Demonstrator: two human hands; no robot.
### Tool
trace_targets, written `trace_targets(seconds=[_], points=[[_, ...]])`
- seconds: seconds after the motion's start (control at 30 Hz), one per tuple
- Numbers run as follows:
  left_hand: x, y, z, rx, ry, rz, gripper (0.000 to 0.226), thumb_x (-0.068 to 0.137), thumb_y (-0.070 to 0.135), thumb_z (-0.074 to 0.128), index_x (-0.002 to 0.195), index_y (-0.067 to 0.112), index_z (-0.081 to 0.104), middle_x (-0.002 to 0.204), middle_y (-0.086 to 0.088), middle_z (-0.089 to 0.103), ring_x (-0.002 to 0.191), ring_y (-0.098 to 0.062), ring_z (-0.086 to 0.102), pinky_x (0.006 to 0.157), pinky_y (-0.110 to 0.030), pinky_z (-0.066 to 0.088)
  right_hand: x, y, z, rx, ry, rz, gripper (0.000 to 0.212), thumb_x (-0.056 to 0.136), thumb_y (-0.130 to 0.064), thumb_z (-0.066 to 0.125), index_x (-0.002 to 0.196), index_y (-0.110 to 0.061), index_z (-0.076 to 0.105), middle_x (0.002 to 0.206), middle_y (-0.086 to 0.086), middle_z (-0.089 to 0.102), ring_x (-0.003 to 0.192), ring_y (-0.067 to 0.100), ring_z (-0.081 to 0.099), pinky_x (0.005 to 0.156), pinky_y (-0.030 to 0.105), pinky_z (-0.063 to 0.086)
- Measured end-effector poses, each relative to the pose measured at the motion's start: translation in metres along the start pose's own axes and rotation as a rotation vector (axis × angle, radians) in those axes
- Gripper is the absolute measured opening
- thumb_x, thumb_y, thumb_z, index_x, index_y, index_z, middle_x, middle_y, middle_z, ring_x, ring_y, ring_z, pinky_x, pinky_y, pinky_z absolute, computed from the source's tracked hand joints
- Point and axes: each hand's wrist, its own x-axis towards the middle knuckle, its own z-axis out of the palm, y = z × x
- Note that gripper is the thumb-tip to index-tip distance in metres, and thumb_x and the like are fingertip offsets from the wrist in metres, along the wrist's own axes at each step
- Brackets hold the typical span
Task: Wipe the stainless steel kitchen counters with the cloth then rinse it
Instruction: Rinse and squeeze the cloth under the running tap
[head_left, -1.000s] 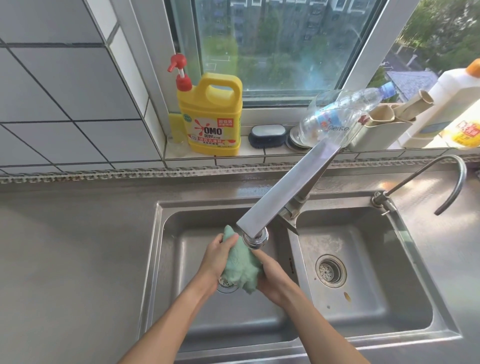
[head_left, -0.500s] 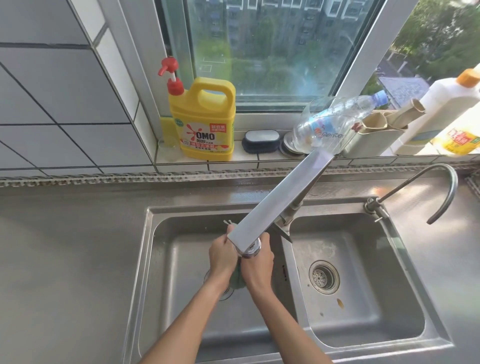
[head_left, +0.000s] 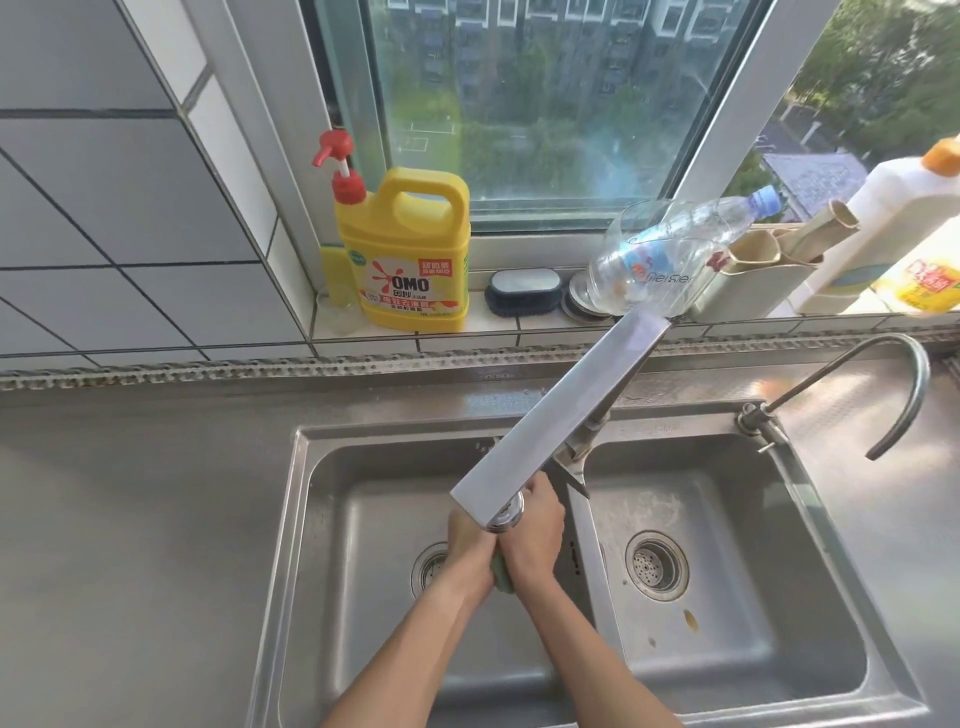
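Note:
Over the left basin of the steel double sink (head_left: 311, 519), my left hand (head_left: 467, 540) and my right hand (head_left: 535, 540) are pressed together under the spout end of the flat tap (head_left: 550, 421). Both hands grip the green cloth (head_left: 502, 578), squeezed small between them. Only a sliver of it shows below my wrists. I cannot make out running water. The stainless steel counter (head_left: 130, 519) spreads out to the left of the sink.
A yellow detergent jug (head_left: 410, 254), a dark soap dish (head_left: 523, 290), a tipped clear bottle (head_left: 670, 260) and white bottles (head_left: 883, 228) line the window sill. A thin curved second tap (head_left: 883, 389) stands behind the right basin (head_left: 737, 623).
The cloth was loosely bunched and plainly visible between my hands a second ago. My hands have since closed together around it under the spout, and it is nearly hidden.

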Motion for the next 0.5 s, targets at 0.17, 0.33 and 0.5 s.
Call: trace_targets(seconds=[0.17, 0.33, 0.5], points=[[0.011, 0.013, -0.012, 0.085, 0.117, -0.115, 0.03, 0.114, 0.016, 0.029, 0.094, 0.019, 0.051, 0.083, -0.003, 0.054, 0.07, -0.018, 0.053, 0.063, -0.031, 0.045, -0.022, 0.003, 0.001, 0.027, -0.13, -0.113, 0.011, 0.079, -0.028, 0.056, 0.087, -0.022, 0.06, 0.079, -0.003, 0.072, 0.079, 0.029, 0.067, 0.069, 0.044, 0.056], [-0.01, 0.001, 0.006, -0.072, 0.069, -0.031, 0.025, 0.1, 0.01, 0.058, 0.077, 0.017, 0.063, 0.07, -0.002, 0.066, 0.059, -0.013, 0.064, 0.05, -0.02, 0.049, 0.014, -0.006, 0.0, 0.017, -0.054, 0.02, 0.024, 0.095, -0.026, 0.06, 0.086, -0.004, 0.061, 0.081, 0.007, 0.069, 0.082, 0.035, 0.063, 0.073, 0.044, 0.052], [0.002, 0.015, -0.01, 0.007, 0.166, -0.129, 0.022, 0.109, 0.016, 0.042, 0.098, 0.015, 0.06, 0.093, -0.007, 0.065, 0.083, -0.025, 0.064, 0.08, -0.036, 0.056, -0.016, 0.006, 0.01, 0.017, -0.137, -0.045, 0.01, 0.085, -0.023, 0.061, 0.076, -0.023, 0.059, 0.08, 0.001, 0.072, 0.081, 0.03, 0.067, 0.071, 0.045, 0.057]])
